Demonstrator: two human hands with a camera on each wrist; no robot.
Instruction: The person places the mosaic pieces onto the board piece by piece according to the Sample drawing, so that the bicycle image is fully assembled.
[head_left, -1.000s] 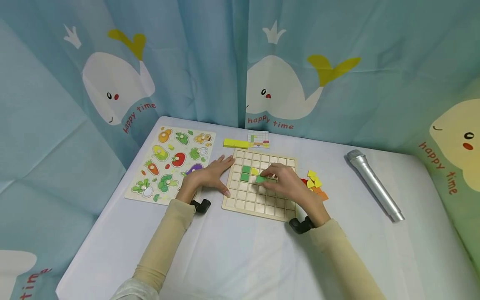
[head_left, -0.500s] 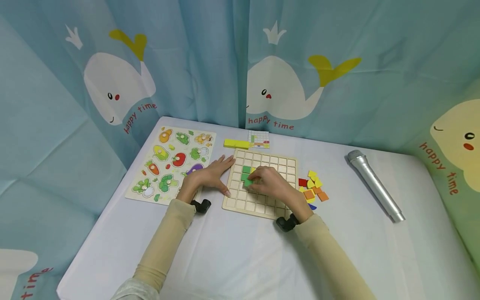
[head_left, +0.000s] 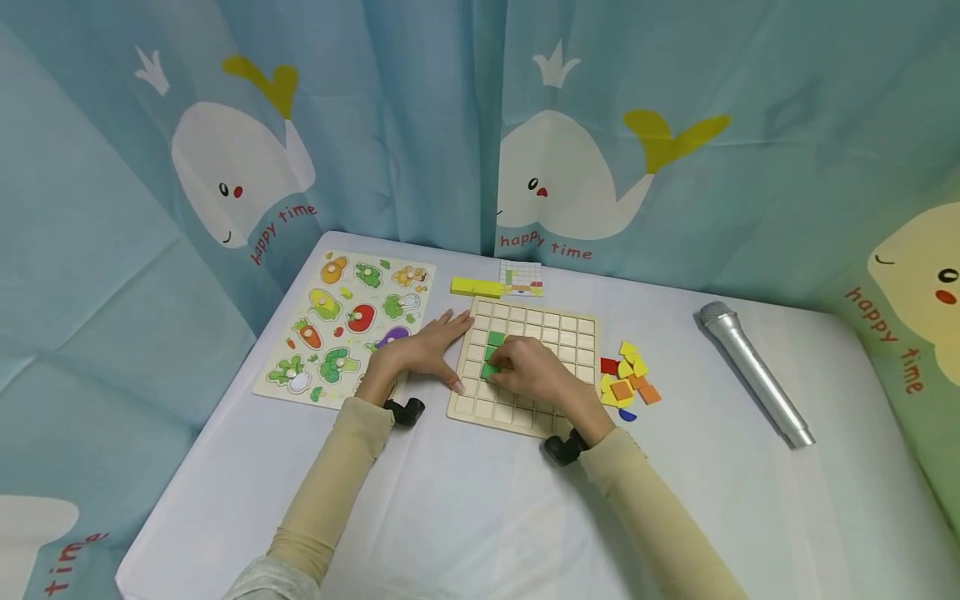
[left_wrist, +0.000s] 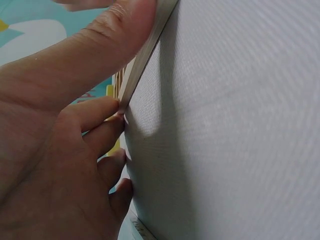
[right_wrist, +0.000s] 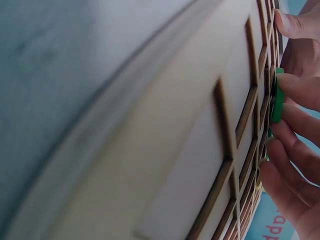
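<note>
A wooden grid board (head_left: 525,417) lies on the white table. My left hand (head_left: 426,350) rests along its left edge with the fingers spread, and in the left wrist view the thumb (left_wrist: 115,35) lies against the board's side. Over the board's left part, my right hand (head_left: 534,371) pinches a green square tile (right_wrist: 278,95) between thumb and finger, low over a cell. In the head view this tile shows just below two other green tiles (head_left: 495,338) set in a column. The yellow tile beside them is hidden behind the right hand.
Loose yellow, orange, red and blue tiles (head_left: 622,389) lie right of the board. Behind it are a yellow block (head_left: 476,287) and a grid pattern card (head_left: 522,278). A vegetable puzzle board (head_left: 345,287) lies left, a silver microphone (head_left: 757,375) far right.
My right hand has moved left across the board with the green tile, down to the cell below the two green tiles. The left hand has stayed at the board's edge.
</note>
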